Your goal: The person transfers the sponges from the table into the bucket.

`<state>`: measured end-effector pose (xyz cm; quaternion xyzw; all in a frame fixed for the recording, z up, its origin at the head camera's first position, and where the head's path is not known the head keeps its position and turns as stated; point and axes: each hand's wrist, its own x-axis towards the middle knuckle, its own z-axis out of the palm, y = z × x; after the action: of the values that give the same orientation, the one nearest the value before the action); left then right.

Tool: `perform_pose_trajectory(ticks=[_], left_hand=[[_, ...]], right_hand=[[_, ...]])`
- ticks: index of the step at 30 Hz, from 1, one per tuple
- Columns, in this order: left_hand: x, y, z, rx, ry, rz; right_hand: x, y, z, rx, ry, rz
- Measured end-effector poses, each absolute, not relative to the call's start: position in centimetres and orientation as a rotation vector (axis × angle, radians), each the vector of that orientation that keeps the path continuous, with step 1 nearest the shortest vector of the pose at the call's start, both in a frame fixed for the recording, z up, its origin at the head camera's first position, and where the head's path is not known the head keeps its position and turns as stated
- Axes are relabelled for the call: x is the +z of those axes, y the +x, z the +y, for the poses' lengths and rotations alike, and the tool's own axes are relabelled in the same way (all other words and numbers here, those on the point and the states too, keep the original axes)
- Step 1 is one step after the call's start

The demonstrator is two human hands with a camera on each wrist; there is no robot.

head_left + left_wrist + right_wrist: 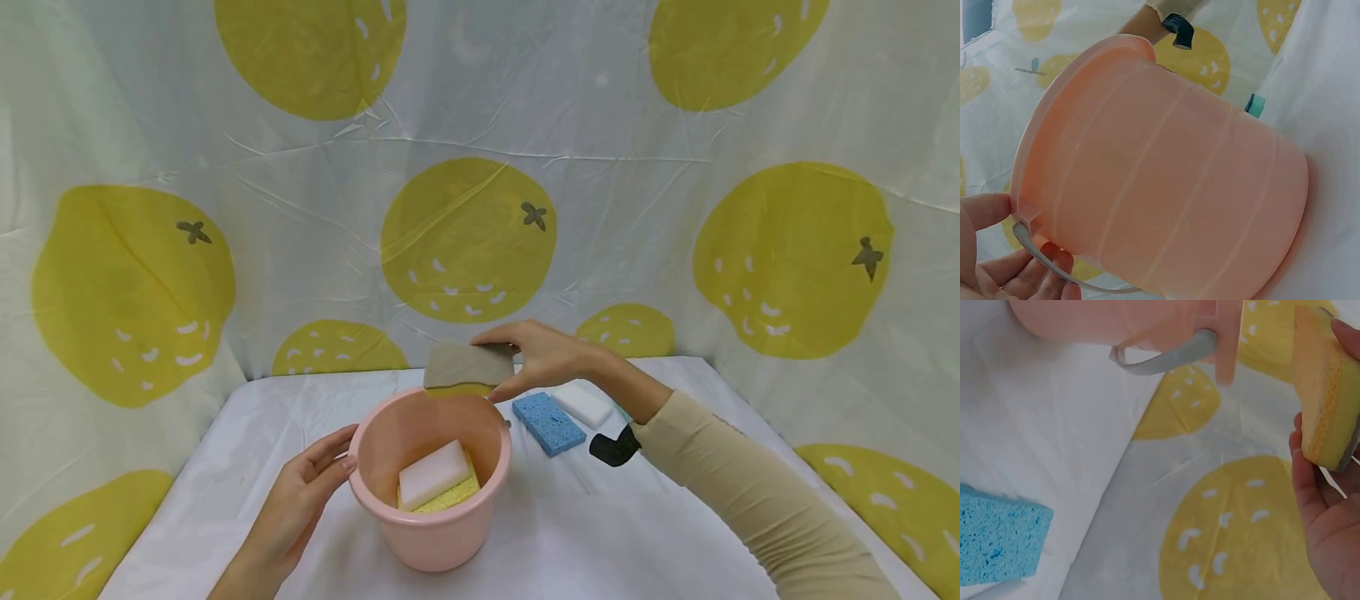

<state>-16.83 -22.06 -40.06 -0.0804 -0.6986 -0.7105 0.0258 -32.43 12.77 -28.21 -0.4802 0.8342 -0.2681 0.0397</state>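
A pink bucket (438, 546) with a grey handle (1054, 267) stands on the white-covered table. Its left rim is pinched between the thumb and fingers of my left hand (288, 504). Inside lie a white sponge (433, 473) and, partly hidden under it, a yellow sponge (453, 495). Over the bucket's far rim my right hand (551, 360) grips a scouring sponge (468, 365), grey on top and yellow beneath. In the right wrist view that sponge (1327, 394) shows its layers edge-on, with thumb and fingers on opposite sides.
Right of the bucket lie a blue sponge (549, 423) and a white sponge (583, 403), side by side. A bit of green (1255, 106) shows behind the bucket in the left wrist view. A lemon-printed curtain (622, 242) hangs around the table's back and sides.
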Motion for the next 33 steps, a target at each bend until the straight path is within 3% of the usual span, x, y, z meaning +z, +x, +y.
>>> perform_pose_trajectory(ticks=[33], left_hand=[[-40.0,-16.8,-22.0,-2.200,-0.229,-2.162]], right_hand=[[-29.4,-31.4,7.9,-0.780,-1.573,2.423]])
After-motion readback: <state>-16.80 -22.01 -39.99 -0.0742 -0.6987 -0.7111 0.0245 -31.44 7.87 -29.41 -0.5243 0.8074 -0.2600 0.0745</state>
